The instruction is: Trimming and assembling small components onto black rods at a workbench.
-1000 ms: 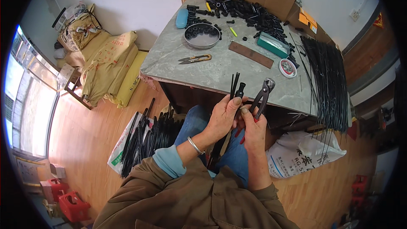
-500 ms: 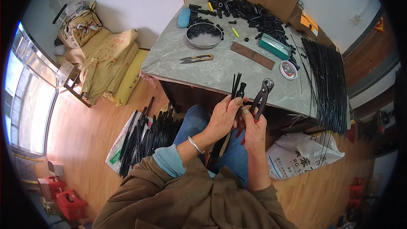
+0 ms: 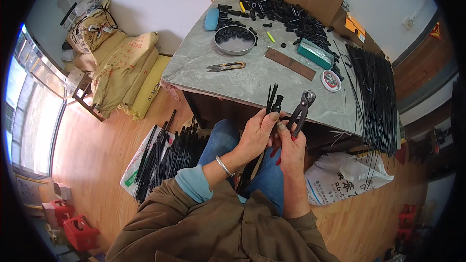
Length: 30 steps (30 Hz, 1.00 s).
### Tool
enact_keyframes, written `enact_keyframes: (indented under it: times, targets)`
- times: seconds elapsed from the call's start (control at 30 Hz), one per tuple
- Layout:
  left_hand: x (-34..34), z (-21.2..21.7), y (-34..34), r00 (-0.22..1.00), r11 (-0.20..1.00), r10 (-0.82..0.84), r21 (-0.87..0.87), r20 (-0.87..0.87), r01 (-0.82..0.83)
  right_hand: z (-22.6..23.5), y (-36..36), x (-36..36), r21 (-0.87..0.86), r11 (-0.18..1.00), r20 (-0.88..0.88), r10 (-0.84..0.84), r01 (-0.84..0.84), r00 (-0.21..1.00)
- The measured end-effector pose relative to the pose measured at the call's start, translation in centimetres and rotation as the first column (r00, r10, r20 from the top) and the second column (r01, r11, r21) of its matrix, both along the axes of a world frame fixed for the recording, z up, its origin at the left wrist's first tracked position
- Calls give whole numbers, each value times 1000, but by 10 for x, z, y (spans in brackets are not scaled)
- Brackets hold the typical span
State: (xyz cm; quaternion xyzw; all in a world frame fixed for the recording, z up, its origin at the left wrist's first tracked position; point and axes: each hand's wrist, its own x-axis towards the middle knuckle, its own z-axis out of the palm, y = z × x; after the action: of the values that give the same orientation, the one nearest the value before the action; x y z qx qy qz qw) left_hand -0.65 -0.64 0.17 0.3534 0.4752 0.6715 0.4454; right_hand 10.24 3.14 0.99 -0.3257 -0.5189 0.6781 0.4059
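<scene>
My left hand (image 3: 256,135) is closed around a bundle of thin black rods (image 3: 272,95) with a black tubular fitting (image 3: 278,102) at the top. Pressed close beside it, my right hand (image 3: 290,148) grips a pair of end-cutting pincers (image 3: 302,109) with dark jaws pointing up and red handles running down through the palm. Both thumbs nearly meet at the fitting. What the fingertips pinch between them is hidden. The lower part of the bundle drops between my knees.
On the grey table (image 3: 194,70) lie thread snips (image 3: 226,67), a metal bowl (image 3: 235,51) of black rings, a rusty flat bar (image 3: 290,63), a green box (image 3: 315,53) and piled black fittings (image 3: 291,17). Long black rods (image 3: 374,97) overhang the right edge. More rods (image 3: 167,155) lie by my left leg.
Hardly anything differs. Both hands keep their hold on the rods and pincers, and the view has shifted very slightly.
</scene>
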Motion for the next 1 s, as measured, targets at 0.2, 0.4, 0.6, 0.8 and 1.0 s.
enact_keyframes:
  times: [0.2, 0.4, 0.6, 0.8, 1.0]
  targets:
    - [0, 1, 0, 998, 1000, -27, 4, -54, 28, 7, 2, -1, 125, 992, 22, -6, 4, 1000]
    - [-12, -8, 6, 982, 985, -170, -5, 81, 171, 21, 5, 7, 224, 969, 222, 51, -102, 974]
    - [-29, -13, 6, 975, 984, -87, -134, 204, 116, 60, -3, 59, -290, 849, 461, 529, -442, 713]
    - [-13, -2, -3, 963, 970, -225, -56, 145, 235, 35, -16, 84, -473, 735, 303, 653, -485, 694]
    - [-9, -3, 0, 949, 956, -279, -48, 144, 288, 55, -12, 85, -560, 643, 79, 670, -523, 738]
